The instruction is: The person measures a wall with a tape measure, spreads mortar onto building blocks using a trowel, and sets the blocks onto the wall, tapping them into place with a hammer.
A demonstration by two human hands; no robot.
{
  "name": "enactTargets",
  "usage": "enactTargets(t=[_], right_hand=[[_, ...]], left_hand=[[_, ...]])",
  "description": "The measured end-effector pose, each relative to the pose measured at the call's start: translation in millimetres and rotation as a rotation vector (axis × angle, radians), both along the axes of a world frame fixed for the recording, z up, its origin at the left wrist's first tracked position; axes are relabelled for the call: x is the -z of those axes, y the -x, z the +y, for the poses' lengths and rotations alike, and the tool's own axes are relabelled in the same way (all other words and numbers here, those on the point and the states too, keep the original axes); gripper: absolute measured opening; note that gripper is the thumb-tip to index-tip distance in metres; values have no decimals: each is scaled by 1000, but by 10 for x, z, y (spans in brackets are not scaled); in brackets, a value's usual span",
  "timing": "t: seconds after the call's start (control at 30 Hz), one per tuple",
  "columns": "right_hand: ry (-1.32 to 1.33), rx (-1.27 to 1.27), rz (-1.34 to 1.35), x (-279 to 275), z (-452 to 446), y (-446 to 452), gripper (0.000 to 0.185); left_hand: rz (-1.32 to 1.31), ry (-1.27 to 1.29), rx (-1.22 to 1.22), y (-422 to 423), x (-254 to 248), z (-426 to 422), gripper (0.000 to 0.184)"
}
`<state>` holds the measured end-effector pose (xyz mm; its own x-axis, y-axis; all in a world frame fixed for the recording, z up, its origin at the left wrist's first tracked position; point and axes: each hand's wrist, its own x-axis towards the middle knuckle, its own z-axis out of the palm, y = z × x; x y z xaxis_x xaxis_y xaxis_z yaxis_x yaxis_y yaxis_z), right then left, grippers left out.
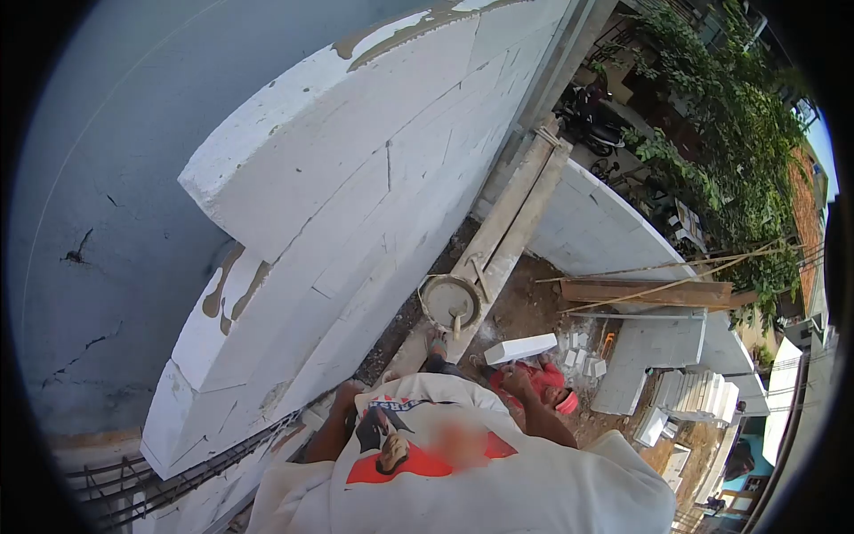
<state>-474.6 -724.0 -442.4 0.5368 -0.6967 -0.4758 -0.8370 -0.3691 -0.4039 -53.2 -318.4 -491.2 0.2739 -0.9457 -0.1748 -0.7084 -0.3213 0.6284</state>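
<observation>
"Where is the white block (520, 348)?"

"Off the planks (516, 209), out past their right edge, just beyond the right hand (514, 382) and beside a co-worker in a red shirt (544, 377). Whether either person touches it, I can't tell."

"And that hand's fingers?"

"Too small to read; wide or narrow, I can't tell. Same for the left hand (352, 389), nearest the white block wall (356, 222)."

"The bucket (440, 301)?"

"On the planks, overlapping their wall-side edge, a foot (437, 342) just beside it. A tool handle (457, 327) leans over its rim."
</observation>
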Motion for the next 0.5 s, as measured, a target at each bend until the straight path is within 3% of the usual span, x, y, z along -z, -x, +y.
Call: enactTargets(t=[0.03,0.1,0.13,0.2,0.27,0.3,0.33,0.37,0.43,0.5], right_hand=[[33,-15,-39,230,8,105,56],[-8,62,-13,-333,191,-66,65],[-176,178,-16,-650,222,-161,67],[-184,210,9,-399,276,-94,66],[-394,240,23,-57,357,25,64],[-409,271,23,-162,462,31,64],[-249,289,-26,-403,583,-32,57],[-87,306,-66,-468,688,-35,51],[-159,362,-63,-516,788,-57,44],[-221,413,-69,-406,902,65,37]], left_hand=[[3,-6,61,-6,4,30,41],[508,-177,-414,-20,69,127,30],[506,-206,-373,-56,116,143,30],[688,-293,-375,-106,163,112,26],[864,-388,-397,-145,208,103,23],[950,-437,-412,-179,224,92,22],[1035,-487,-429,-213,242,74,21],[862,-491,-382,-231,-24,16,25],[702,-531,-420,-99,-578,-145,29],[523,-484,-516,-39,-587,-158,39]])
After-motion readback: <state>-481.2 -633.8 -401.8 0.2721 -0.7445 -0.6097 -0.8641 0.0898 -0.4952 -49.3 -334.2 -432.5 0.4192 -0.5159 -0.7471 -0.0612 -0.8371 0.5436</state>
